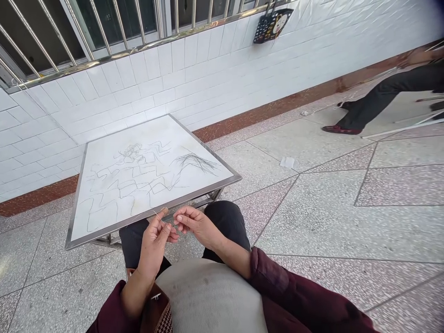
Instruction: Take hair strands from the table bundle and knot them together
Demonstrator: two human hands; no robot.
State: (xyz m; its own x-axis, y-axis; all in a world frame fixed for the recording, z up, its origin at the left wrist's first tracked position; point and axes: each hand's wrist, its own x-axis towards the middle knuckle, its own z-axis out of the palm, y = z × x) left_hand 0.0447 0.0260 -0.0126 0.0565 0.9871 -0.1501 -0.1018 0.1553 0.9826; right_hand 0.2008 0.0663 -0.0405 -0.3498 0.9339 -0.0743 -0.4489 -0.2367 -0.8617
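Note:
My left hand (154,243) and my right hand (196,224) are raised close together just off the front edge of a white-topped, steel-framed table (166,132). My left fingertips pinch a very fine hair strand (158,216). My right thumb and forefinger are pressed together beside them, but I cannot see whether the strand passes between them. Many long dark hairs (138,180) lie in zigzags across the tabletop, and a denser hair tuft (194,162) lies towards the right.
My dark trousers (225,222) pass under the table, and a pale cloth (208,296) covers my lap. A seated person's leg (381,97) in black trousers and a red shoe is at upper right. White tiles (138,92) and a steel window railing (118,46) run behind the table.

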